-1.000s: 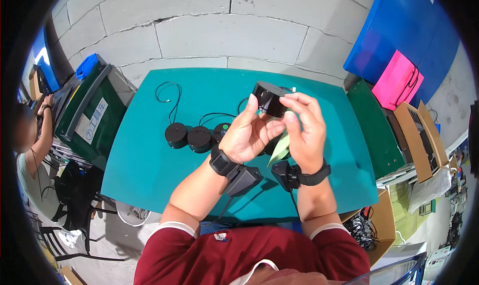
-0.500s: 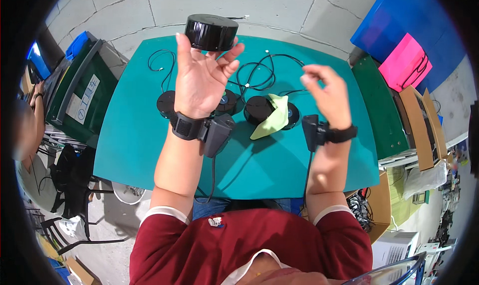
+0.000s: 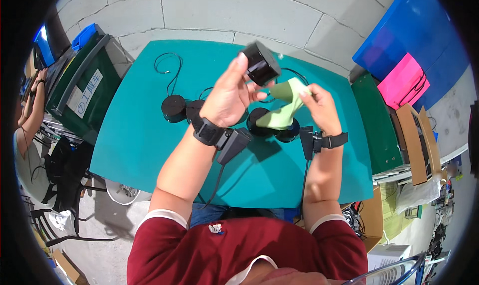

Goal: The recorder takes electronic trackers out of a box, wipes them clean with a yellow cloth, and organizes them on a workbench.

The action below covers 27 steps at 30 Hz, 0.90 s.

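My left hand (image 3: 232,93) holds up a glossy black round device (image 3: 261,63), tilted, with the thumb on its near edge and the fingers beneath. In my right hand (image 3: 322,107) a light green cloth (image 3: 284,108) is pinched between thumb and fingers. The cloth hangs down over two black round devices on the table, partly covering one black puck (image 3: 258,120) and another puck (image 3: 287,131). Further left lie a third black puck (image 3: 173,108) with a cable and one more puck (image 3: 193,110), partly hidden behind my left wrist.
The green table (image 3: 144,155) meets a pale block wall at its far edge. Thin black cables (image 3: 174,78) lie on it. A pink bag (image 3: 404,80) and an open cardboard box (image 3: 414,140) stand at the right. At the far left another person's arm (image 3: 32,110) reaches toward a cart.
My left hand has moved right and slightly down with the black device, which has tilted. My right hand has gone from hovering apart to gripping the green cloth and lifting part of it.
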Tool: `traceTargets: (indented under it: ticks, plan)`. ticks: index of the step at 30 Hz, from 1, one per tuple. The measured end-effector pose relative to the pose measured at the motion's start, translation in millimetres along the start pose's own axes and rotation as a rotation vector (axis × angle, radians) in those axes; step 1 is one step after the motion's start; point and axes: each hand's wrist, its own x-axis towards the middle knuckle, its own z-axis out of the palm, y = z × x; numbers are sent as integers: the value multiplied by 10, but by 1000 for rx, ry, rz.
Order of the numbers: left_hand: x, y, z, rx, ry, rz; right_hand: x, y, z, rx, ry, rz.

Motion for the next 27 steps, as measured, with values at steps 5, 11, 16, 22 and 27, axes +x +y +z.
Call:
traceTargets:
  ticks: [5,11,16,22,27]
  plan:
    - [53,-220,-14,-59,19,-191,-36,-68,-84,155,344,-118]
    - [29,-216,-14,-69,20,-190,-36,-50,-174,50,589,-13]
    - [8,-232,51,154,125,-60,-53,-63,-200,632,532,-42]
    - [8,-357,85,329,78,-91,-69,-219,-192,1017,562,-13]
    - [14,-524,48,343,-21,-236,-150,-419,-9,796,188,-93]
